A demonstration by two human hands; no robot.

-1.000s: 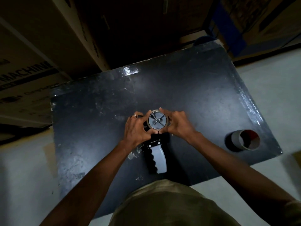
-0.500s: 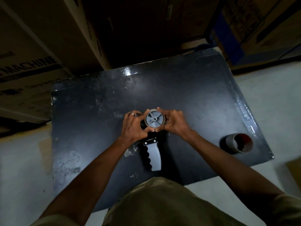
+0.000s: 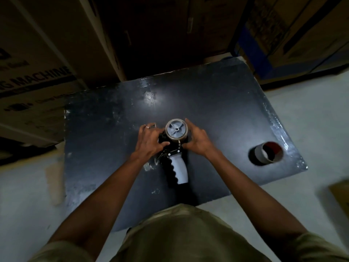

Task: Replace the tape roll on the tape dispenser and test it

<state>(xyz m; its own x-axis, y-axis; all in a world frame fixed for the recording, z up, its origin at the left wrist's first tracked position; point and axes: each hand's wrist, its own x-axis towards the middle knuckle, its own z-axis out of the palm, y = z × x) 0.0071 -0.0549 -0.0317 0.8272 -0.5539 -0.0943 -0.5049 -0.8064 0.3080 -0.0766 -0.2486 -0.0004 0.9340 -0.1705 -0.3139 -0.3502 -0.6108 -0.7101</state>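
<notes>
Change from the earlier pictures: both hands remain at the dispenser's wheel, as they were half a second and a second ago. The thumbs, which met in front of the wheel before, now sit apart, with the metal strap below the wheel showing between them. The dispenser and the spare roll lie in the same places on the board.

Tape dispenser (image 3: 174, 148): lies on its side near the middle of the black board (image 3: 217, 103), grey ribbed handle (image 3: 179, 172) pointing toward the person, spoked grey wheel (image 3: 176, 131) facing up. A thin brownish band circles the wheel's rim; whether it is tape or a bare core cannot be told.

Left hand (image 3: 149, 141): at the left side of the wheel, fingers curled over the dark frame beside it, thumb reaching to the lower left of the rim. A ring (image 3: 147, 127) sits on one finger. The hand grips the dispenser's head.

Right hand (image 3: 198, 141): at the right side of the wheel, fingers bent round the rim with one fingertip raised at its far edge, thumb tucked at the lower right. It holds the wheel's edge.

Forearms: bare, coming in from the bottom corners and converging on the dispenser.

Tape roll (image 3: 267, 154): spare grey roll standing apart near the board's right edge, its hollow showing red inside, untouched.

Surroundings: cardboard boxes (image 3: 37, 63) behind the board, pale floor (image 3: 311, 114) around it.
</notes>
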